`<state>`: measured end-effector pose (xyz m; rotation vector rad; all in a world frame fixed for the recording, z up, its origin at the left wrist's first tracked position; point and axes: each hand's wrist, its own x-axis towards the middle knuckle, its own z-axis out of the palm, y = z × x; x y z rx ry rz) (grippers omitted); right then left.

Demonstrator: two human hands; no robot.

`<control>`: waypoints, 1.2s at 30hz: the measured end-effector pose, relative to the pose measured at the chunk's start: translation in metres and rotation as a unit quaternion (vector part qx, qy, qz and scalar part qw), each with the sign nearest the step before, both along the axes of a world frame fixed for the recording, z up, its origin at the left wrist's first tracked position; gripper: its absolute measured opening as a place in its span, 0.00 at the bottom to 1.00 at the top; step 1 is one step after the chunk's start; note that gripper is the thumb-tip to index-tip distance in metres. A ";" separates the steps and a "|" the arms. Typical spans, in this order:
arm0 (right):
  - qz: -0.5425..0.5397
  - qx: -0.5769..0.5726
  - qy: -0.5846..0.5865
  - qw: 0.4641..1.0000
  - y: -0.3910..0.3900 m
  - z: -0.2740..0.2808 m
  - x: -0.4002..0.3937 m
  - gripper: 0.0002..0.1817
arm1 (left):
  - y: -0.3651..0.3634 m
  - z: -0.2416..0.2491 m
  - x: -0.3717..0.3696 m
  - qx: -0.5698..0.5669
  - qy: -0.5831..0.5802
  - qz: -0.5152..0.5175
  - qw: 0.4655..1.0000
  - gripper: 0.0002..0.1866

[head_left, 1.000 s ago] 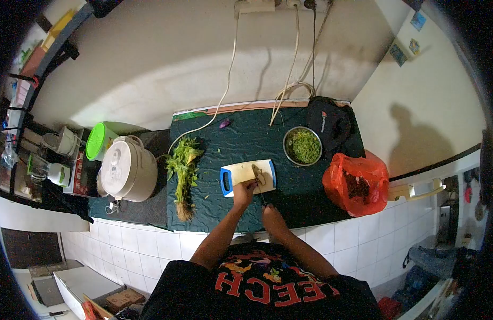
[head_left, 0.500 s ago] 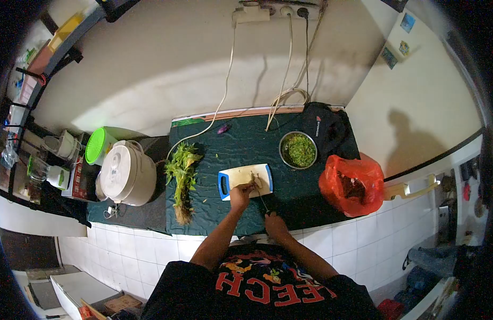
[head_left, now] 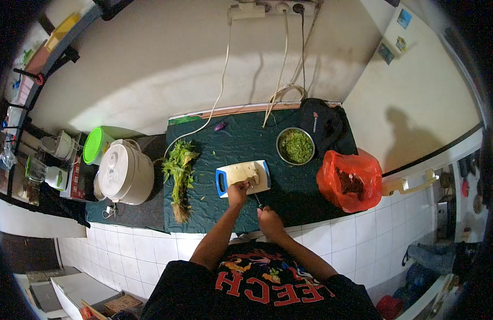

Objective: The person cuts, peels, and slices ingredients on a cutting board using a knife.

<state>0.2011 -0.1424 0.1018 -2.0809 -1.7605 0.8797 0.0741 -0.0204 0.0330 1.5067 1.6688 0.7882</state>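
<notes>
A white cutting board (head_left: 236, 173) with blue ends lies on the dark green cloth. My left hand (head_left: 237, 193) is over its near edge, fingers pinched together at a pale, brownish piece of food (head_left: 254, 175) whose kind I cannot make out. In my right hand (head_left: 270, 221), below the board's near edge, is the handle of a knife (head_left: 258, 201). Its thin blade points up and left toward my left fingertips, which partly hide the tip. A few small bits are scattered on the board.
Left of the board lies a bunch of leafy greens with roots (head_left: 179, 178), near a white rice cooker (head_left: 125, 172). A metal bowl of chopped greens (head_left: 295, 146) and a red plastic bag (head_left: 350, 181) are on the right. A purple bulb (head_left: 220, 127) lies behind.
The pale food's visible shape on the board has changed and looks broader. My right hand and the knife have shifted slightly left and up. The whole view has moved a little.
</notes>
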 end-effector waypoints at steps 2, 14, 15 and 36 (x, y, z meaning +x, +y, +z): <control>-0.017 -0.023 0.014 1.000 0.000 0.009 -0.001 0.21 | 0.000 -0.003 0.000 0.000 -0.002 -0.002 1.000 0.12; -0.002 -0.025 0.043 0.999 -0.007 0.013 -0.008 0.22 | -0.001 -0.013 -0.001 0.040 0.000 -0.018 0.999 0.11; -0.002 -0.025 0.043 0.999 -0.007 0.009 -0.008 0.22 | -0.001 -0.012 -0.001 0.044 0.014 -0.024 0.999 0.11; 0.019 0.068 0.068 0.995 0.014 -0.017 -0.011 0.19 | -0.001 0.002 0.000 0.018 -0.021 -0.023 0.999 0.12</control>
